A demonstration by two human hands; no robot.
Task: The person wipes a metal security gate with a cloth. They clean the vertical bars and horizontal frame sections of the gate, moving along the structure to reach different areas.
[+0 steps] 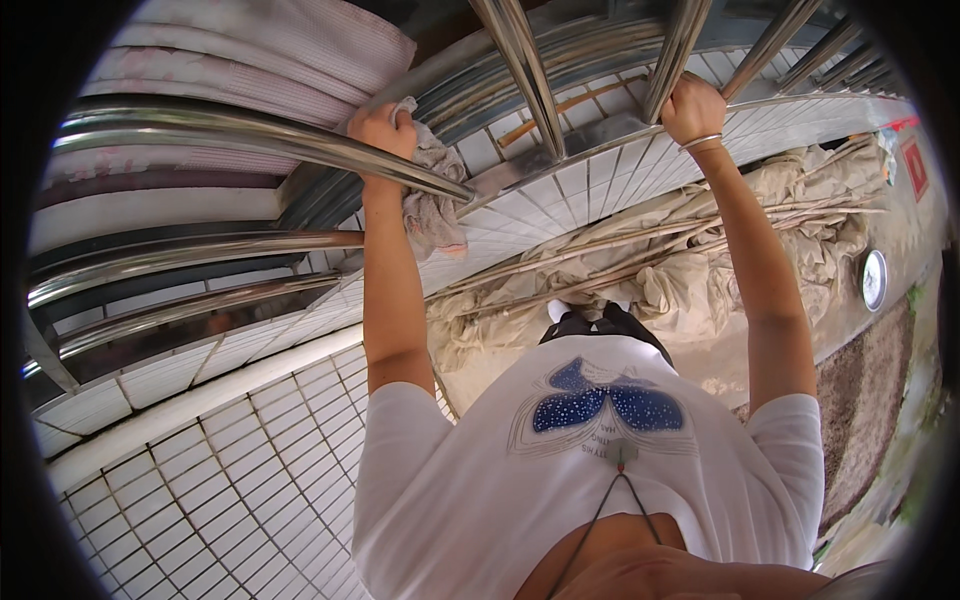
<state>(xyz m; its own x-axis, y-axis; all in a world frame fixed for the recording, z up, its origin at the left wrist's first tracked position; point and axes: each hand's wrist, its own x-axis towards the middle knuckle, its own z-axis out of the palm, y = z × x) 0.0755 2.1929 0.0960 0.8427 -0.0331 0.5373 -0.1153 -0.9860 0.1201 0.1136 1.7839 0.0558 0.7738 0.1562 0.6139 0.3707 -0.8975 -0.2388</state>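
My left hand [382, 135] reaches between shiny metal window bars and grips a crumpled, greyish cloth [435, 161]. One thick bar [300, 139] crosses in front of its wrist, and part of the cloth hangs past the bar over the tiled edge. On the right, my right hand [691, 109], with a bracelet at the wrist, is curled around the lower end of another metal bar [677, 52]. A metal base rail [517, 169] runs between the two hands along the white-tiled sill. Its fingertips are partly hidden behind the bar.
Behind the bars at left hangs a pinkish curtain [255, 67]. A thin wooden strip [544, 120] lies on the sill. Below, a beige tarp [690, 285] and long poles [577, 251] lie along the wall by my feet. A round, pale object [873, 280] is farther right.
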